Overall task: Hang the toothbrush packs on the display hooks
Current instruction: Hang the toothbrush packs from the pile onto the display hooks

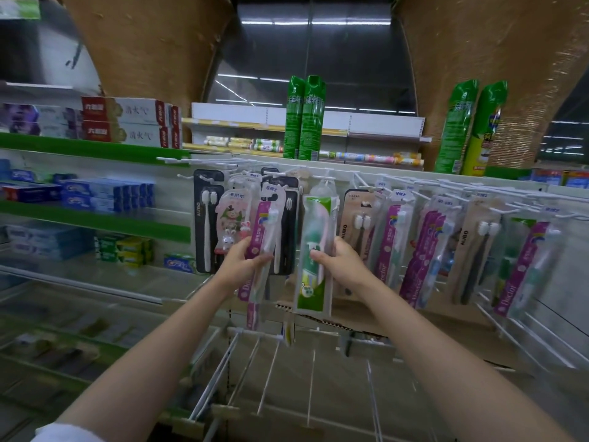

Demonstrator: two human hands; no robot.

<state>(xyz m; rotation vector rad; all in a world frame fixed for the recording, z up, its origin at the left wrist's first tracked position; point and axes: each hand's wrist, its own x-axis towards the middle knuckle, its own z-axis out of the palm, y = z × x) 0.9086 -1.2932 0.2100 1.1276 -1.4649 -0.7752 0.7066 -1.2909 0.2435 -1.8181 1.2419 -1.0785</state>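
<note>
My left hand (239,266) grips a purple toothbrush pack (266,231) by its lower half, its hanger tab raised up among the white display hooks (229,162) of the top row. My right hand (341,264) holds a green and white toothbrush pack (314,283) around its middle; its top reaches up to a hook near the centre of the row. Both packs stand roughly upright in front of the panel. Whether either tab sits on a hook is hidden by blur.
Several packs hang on the row: black ones (205,218) at left, purple ones (424,250) and beige ones (471,250) at right. Bare hooks (264,378) jut out below. Toothpaste boxes (105,193) fill the left shelves. Green spray cans (304,118) stand on top.
</note>
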